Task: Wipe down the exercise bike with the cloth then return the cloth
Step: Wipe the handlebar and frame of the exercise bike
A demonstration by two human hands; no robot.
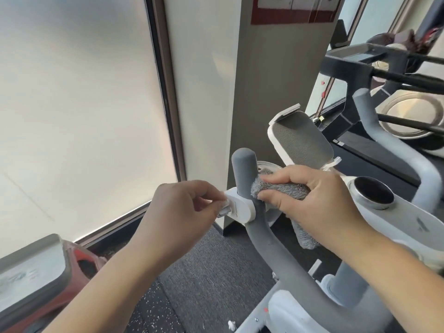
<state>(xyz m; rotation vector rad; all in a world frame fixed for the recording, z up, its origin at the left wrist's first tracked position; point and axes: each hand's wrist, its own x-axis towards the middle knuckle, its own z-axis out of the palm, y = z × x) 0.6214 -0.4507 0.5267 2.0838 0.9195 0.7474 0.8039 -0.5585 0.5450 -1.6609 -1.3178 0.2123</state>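
The white and grey exercise bike (374, 219) fills the lower right of the head view. Its grey padded handlebar (269, 234) curves up to an upright end (243, 169). My right hand (310, 200) grips a fluffy grey cloth (283, 189) and presses it against the handlebar just right of the upright end; a fold of cloth hangs below my wrist. My left hand (182, 212) pinches a small white clip at the left edge of the white bracket (241, 207) on the bar. A white tablet holder (300, 138) with a grey pad stands behind.
A frosted window (77, 104) fills the left, with a grey pillar (276, 80) beside it. A mirror on the right reflects the bike and a flywheel (406, 116). A red and grey machine part (40, 272) sits at the lower left on dark speckled carpet (204, 284).
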